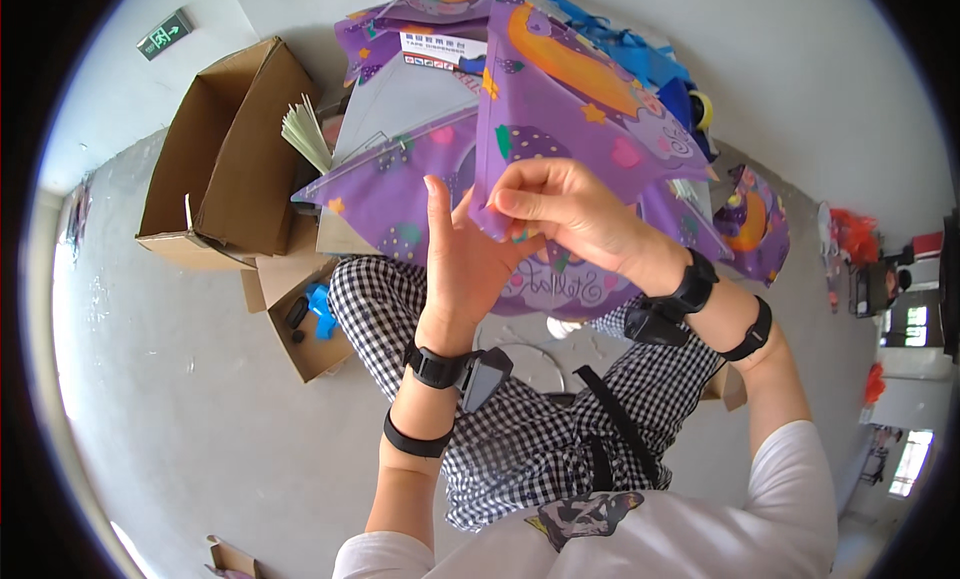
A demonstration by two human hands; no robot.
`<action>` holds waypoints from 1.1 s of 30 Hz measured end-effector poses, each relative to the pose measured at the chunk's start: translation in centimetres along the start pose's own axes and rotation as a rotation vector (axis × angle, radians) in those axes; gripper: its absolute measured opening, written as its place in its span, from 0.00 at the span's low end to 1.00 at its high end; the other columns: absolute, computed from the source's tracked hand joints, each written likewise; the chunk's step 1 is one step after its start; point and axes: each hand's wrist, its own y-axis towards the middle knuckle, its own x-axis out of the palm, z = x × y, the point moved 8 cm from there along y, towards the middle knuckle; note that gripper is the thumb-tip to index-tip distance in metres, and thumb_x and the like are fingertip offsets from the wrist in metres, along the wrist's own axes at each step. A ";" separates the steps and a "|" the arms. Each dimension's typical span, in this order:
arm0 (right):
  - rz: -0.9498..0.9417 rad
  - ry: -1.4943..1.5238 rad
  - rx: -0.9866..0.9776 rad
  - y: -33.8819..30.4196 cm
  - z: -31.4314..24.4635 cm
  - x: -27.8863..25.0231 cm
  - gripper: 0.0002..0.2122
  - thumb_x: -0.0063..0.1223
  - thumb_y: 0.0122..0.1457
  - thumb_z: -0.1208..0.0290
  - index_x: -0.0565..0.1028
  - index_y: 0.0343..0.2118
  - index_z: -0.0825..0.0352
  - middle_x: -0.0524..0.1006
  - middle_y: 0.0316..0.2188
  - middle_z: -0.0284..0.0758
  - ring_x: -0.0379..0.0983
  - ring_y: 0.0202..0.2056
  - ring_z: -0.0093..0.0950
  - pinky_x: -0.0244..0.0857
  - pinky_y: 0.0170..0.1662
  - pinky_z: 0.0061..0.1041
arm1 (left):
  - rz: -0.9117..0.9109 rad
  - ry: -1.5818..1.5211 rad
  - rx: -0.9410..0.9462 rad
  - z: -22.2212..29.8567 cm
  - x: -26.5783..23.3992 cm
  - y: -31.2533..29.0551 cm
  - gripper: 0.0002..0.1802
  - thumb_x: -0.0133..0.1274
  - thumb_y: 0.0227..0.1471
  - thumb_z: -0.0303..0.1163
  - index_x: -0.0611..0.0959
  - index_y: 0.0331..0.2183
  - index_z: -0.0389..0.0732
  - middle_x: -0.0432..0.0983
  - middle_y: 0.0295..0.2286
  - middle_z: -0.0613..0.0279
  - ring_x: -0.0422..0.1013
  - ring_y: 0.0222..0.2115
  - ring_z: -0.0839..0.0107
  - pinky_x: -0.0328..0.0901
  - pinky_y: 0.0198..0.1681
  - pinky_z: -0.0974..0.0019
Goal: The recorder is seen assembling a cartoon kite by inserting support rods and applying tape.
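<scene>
A purple kite [570, 109], printed with an orange moon, stars and strawberries, spreads over my lap and the work surface in front of me. My right hand [575, 214] pinches the narrow lower tip of its seamed edge between thumb and forefinger. Beside it, my left hand [470, 259] is held palm up with the thumb raised. Its other fingers pass behind the kite tip and my right hand, so they are partly hidden. More purple kite fabric [390, 194] lies under the held piece, its left point reaching past the surface's edge.
A tall open cardboard box [225, 149] stands at the left, with a smaller box [310, 354] below it. Thin pale sticks [305, 134] lean near the surface. A tape dispenser box [443, 51], blue straps [620, 44] and another purple piece [752, 224] surround the work surface.
</scene>
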 end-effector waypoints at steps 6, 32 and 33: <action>-0.042 0.350 -0.154 -2.1 0.5 0.8 0.08 0.53 0.61 0.67 0.78 0.36 0.67 0.77 0.30 0.30 0.73 0.32 0.20 0.66 0.36 0.18 | 0.318 0.145 -0.115 -3.1 -7.1 -3.3 0.27 0.48 0.56 0.56 0.71 0.50 0.48 0.68 0.48 0.63 0.64 0.50 0.65 0.61 0.52 0.48; 1.150 -0.403 -0.662 -38.1 -10.0 -35.4 0.16 0.44 0.65 0.64 0.71 0.51 0.66 0.75 0.46 0.35 0.71 0.48 0.27 0.63 0.53 0.27 | 0.576 1.438 -0.303 19.2 -8.8 -10.6 0.14 0.55 0.54 0.28 0.80 0.42 0.31 0.78 0.30 0.66 0.72 0.27 0.82 0.68 0.32 0.77; 1.206 -0.299 -0.644 -39.3 -7.3 -39.3 0.15 0.45 0.64 0.63 0.73 0.49 0.65 0.77 0.43 0.34 0.72 0.46 0.27 0.64 0.52 0.26 | 0.580 1.493 -0.298 20.6 -9.3 -10.4 0.14 0.55 0.54 0.28 0.80 0.41 0.31 0.77 0.29 0.67 0.71 0.27 0.83 0.67 0.32 0.78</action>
